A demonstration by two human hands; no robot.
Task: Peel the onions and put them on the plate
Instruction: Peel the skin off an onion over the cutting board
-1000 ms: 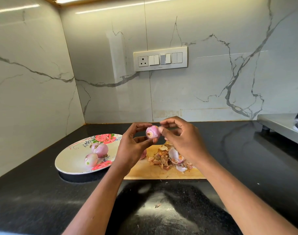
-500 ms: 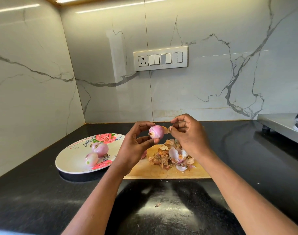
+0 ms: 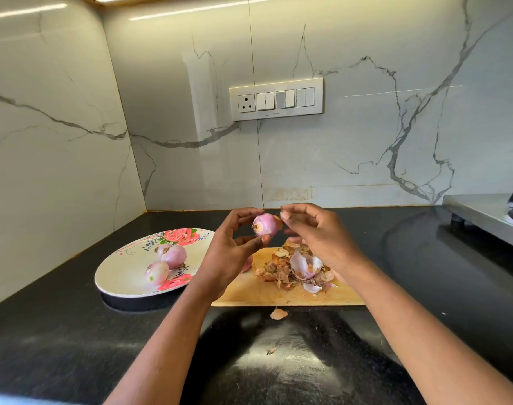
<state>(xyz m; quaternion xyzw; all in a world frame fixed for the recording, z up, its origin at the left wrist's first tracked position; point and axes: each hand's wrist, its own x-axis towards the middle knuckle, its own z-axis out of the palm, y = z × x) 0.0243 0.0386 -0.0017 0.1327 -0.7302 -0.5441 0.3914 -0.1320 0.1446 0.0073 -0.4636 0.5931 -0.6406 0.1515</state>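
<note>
Head view: left hand (image 3: 229, 252) pinches one onion (image 3: 265, 225) above the cutting board (image 3: 278, 293); right hand (image 3: 316, 238) pinches its skin. Two peeled onions (image 3: 172, 255) lie on one floral plate (image 3: 117, 276).

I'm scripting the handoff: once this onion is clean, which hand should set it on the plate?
Left, probably. The left hand already grips the onion, and the plate lies on that side. The right hand only picks at the onion's skin above the cutting board.
</note>
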